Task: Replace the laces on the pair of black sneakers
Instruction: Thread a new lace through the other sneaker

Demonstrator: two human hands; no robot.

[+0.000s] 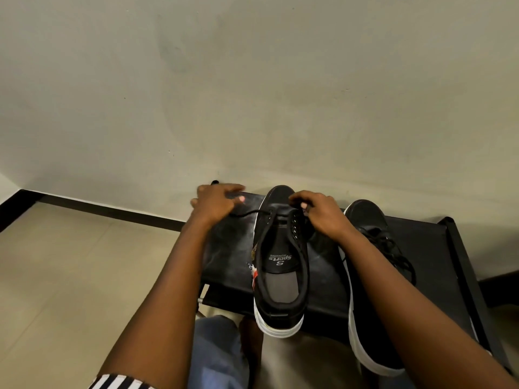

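Hands (216, 202) on thin black lace (250, 212)

Black stool top (224, 256): bare strip at left, between its left edge and the near sneaker (280, 265), partly taken by the left hand (216, 203) and a taut black lace (247, 212) running to the eyelets. Narrow bare gap between the near sneaker and the laced sneaker (373, 276) at right, crossed by the right forearm. Right hand (317, 211) covers the near sneaker's toe end. Raised stool frame bar (463, 265) blocks the right side. Wall (252, 94) closes off the far side. Tiled floor (61, 262) at left is free.
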